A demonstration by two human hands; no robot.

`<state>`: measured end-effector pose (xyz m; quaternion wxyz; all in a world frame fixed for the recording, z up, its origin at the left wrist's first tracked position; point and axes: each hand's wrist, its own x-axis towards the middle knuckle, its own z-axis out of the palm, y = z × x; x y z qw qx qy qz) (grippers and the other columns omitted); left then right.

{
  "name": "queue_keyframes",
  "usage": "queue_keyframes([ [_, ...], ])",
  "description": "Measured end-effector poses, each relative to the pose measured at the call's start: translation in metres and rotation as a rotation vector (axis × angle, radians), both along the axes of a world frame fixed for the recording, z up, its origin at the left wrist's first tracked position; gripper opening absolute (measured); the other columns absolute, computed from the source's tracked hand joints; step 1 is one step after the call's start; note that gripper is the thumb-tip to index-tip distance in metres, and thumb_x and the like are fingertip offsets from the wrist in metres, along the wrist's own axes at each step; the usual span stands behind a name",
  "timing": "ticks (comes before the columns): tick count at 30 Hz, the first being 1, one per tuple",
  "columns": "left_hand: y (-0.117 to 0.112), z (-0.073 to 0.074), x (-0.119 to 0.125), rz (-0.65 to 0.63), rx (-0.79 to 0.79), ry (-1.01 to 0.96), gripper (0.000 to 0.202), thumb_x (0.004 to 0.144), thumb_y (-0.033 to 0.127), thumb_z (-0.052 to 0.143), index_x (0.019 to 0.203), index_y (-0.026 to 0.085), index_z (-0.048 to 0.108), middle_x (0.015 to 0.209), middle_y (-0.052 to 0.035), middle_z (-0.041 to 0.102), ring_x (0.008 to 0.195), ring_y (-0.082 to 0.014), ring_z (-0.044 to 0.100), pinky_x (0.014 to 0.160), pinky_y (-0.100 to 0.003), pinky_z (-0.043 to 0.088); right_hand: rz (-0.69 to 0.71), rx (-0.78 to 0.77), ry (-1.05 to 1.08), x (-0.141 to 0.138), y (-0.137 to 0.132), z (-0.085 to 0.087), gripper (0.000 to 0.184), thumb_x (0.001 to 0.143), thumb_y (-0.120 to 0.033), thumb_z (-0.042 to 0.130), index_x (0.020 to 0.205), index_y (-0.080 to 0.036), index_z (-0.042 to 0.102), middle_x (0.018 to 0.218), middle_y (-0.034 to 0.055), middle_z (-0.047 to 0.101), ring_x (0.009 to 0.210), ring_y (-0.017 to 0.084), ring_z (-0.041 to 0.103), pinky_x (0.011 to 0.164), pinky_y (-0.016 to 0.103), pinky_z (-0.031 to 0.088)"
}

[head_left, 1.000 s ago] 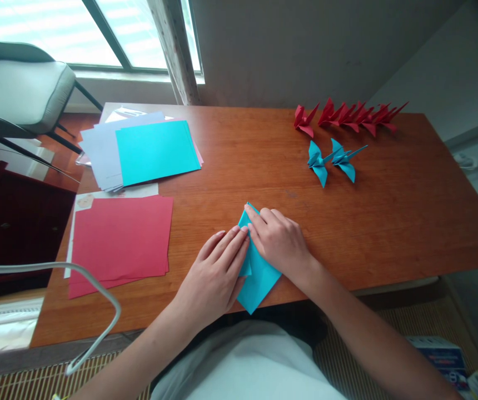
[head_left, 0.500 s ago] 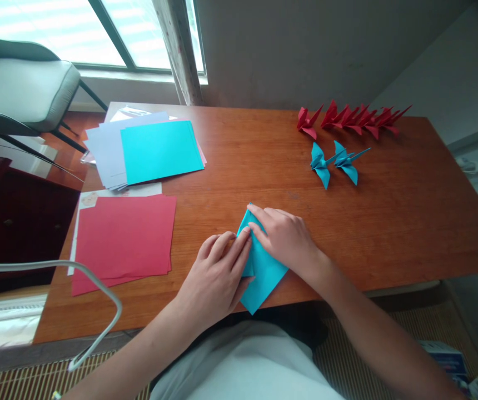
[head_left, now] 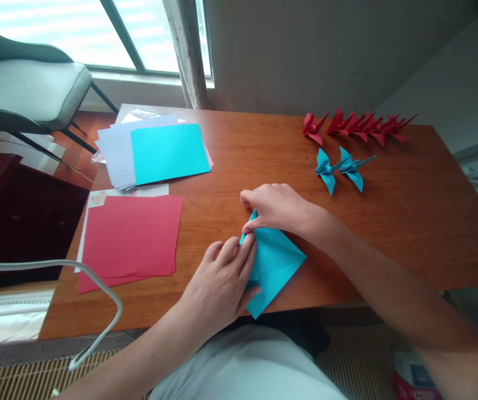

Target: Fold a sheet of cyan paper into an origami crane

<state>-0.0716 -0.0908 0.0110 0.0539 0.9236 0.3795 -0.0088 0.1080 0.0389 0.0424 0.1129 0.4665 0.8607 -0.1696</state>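
A blue sheet of origami paper point(head_left: 278, 258), partly folded, lies at the table's front edge with one corner pointing toward me. My left hand point(head_left: 222, 278) rests on its left side, fingertips pressed together on the folded edge and thumb on the lower part. At the upper left edge, my right hand point(head_left: 278, 208) grips the paper near its top corner. Its thumb lies beside my left fingertips, and its other fingers curl beyond the corner. The hands cover much of the paper's left fold.
Two blue paper cranes point(head_left: 349, 166) and a row of red paper cranes point(head_left: 364, 126) stand at the back right. Red sheets point(head_left: 133, 236) and blue sheets point(head_left: 170, 153) are stacked on the left. A white cable point(head_left: 105, 294) curves over the table's front left.
My right hand has moved up and turned across the top of the paper, its fingers now curled. More of the paper's right side shows. My left hand stays on the fold.
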Motion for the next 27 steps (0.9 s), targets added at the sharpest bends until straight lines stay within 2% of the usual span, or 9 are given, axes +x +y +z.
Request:
queue_keyframes([
  [6,0.0,0.001,0.001,-0.004,0.018,0.018,0.065,0.102,0.053,0.038,0.147,0.008,0.05,0.155,-0.0136,0.048,0.125,-0.0318,0.044,0.096,-0.044,0.036,0.13,0.01,-0.087,-0.015,0.007,0.008,0.049,0.072,-0.059,0.08,0.101,-0.022,0.068,0.096,0.0084,0.077,0.09,0.03,0.073,0.056,0.031,0.031],
  [13,0.001,0.0,0.002,-0.015,0.032,0.024,0.063,0.102,0.053,0.039,0.145,0.009,0.053,0.152,-0.0139,0.051,0.126,-0.0315,0.042,0.093,-0.042,0.037,0.159,0.009,-0.115,-0.022,0.005,0.008,0.047,0.075,-0.058,0.078,0.104,-0.022,0.069,0.096,0.0085,0.077,0.09,0.029,0.074,0.056,0.03,0.03],
  [16,0.0,-0.001,0.002,-0.012,0.02,0.026,0.063,0.102,0.052,0.038,0.147,0.009,0.05,0.156,-0.0137,0.046,0.125,-0.0317,0.043,0.093,-0.042,0.038,0.146,0.018,-0.122,-0.017,0.008,0.006,0.05,0.075,-0.062,0.078,0.103,-0.022,0.07,0.097,0.0082,0.077,0.089,0.028,0.073,0.058,0.03,0.031],
  [20,-0.001,-0.001,0.001,-0.006,-0.003,0.04,0.064,0.102,0.051,0.038,0.151,0.01,0.046,0.162,-0.0128,0.038,0.124,-0.0317,0.043,0.094,-0.043,0.039,0.089,0.041,-0.165,-0.007,0.018,0.007,0.044,0.077,-0.059,0.078,0.1,-0.022,0.071,0.096,0.0076,0.078,0.089,0.027,0.073,0.059,0.03,0.03],
  [27,0.0,0.0,0.002,0.001,0.002,0.036,0.064,0.101,0.052,0.042,0.15,0.01,0.047,0.163,-0.012,0.038,0.121,-0.031,0.045,0.091,-0.042,0.04,-0.047,0.049,-0.168,0.013,0.044,0.007,0.038,0.079,-0.06,0.074,0.095,-0.025,0.072,0.095,0.0045,0.076,0.087,0.024,0.068,0.061,0.031,0.029],
])
